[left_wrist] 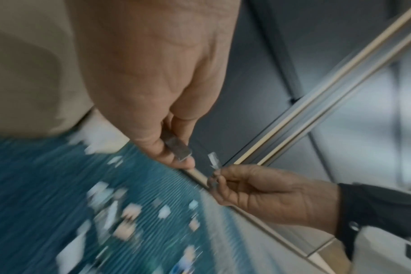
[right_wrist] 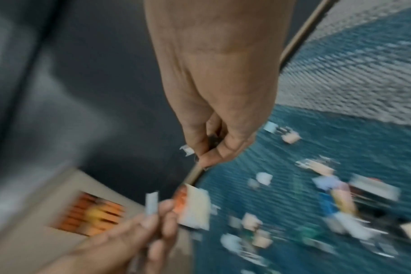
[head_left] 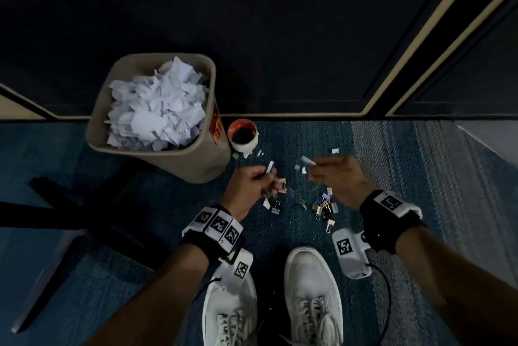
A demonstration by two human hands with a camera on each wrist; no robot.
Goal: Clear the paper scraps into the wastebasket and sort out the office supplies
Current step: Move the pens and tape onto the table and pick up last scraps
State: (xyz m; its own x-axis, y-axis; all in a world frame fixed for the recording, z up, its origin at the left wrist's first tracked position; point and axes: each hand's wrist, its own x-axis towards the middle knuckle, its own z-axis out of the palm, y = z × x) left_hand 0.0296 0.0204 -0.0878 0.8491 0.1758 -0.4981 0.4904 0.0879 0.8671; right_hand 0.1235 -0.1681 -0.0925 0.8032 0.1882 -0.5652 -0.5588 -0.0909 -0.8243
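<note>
- I see blue carpet (head_left: 145,275) near me, turning grey (head_left: 414,166) on the right.
- Far side: a dark wall panel (head_left: 252,37) with pale trim strips (head_left: 437,34).
- Dim light overall.

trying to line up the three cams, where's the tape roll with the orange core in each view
Head: tape roll on the carpet, just right of the wastebasket.
Left wrist: not identifiable; the floor is motion-blurred.
Right wrist: blurred, lower centre, above the left hand.
Shared landmark: the beige strip where carpet meets wall.
</note>
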